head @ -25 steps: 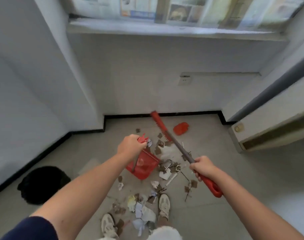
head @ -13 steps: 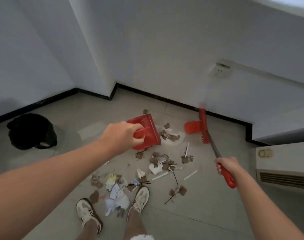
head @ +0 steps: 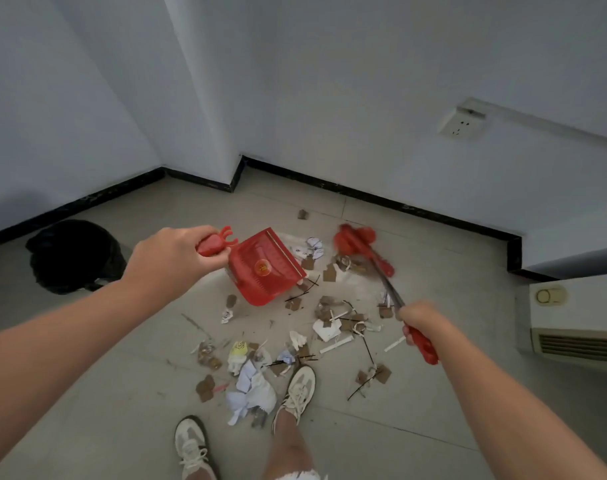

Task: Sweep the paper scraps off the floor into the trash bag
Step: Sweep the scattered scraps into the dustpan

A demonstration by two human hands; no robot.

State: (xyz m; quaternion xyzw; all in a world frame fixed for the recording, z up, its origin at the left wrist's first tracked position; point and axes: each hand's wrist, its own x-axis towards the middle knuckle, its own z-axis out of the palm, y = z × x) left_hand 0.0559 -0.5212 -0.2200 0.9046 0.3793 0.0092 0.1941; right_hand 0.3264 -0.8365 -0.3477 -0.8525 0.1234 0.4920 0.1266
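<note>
Paper and cardboard scraps [head: 329, 327] lie scattered over the grey floor ahead of my feet. My left hand [head: 170, 258] grips the handle of a red dustpan [head: 265, 266], held tilted just above the floor at the left edge of the scraps. My right hand [head: 421, 322] grips the red handle of a small broom [head: 387, 282]. Its red head [head: 352, 239] is blurred, at the far side of the pile near the dustpan's lip. A black trash bag [head: 70, 256] sits open on the floor at the left, by the wall.
White walls with black skirting [head: 381, 200] close off the corner behind the pile. A wall socket [head: 459, 124] sits above. A white unit with a vent [head: 575, 323] stands on the right. My two white shoes [head: 297, 393] stand at the pile's near edge.
The dustpan has turned over, open side up, and shifted right toward the scraps. The broom head has swung left and nearer to the dustpan. The view has tilted further down.
</note>
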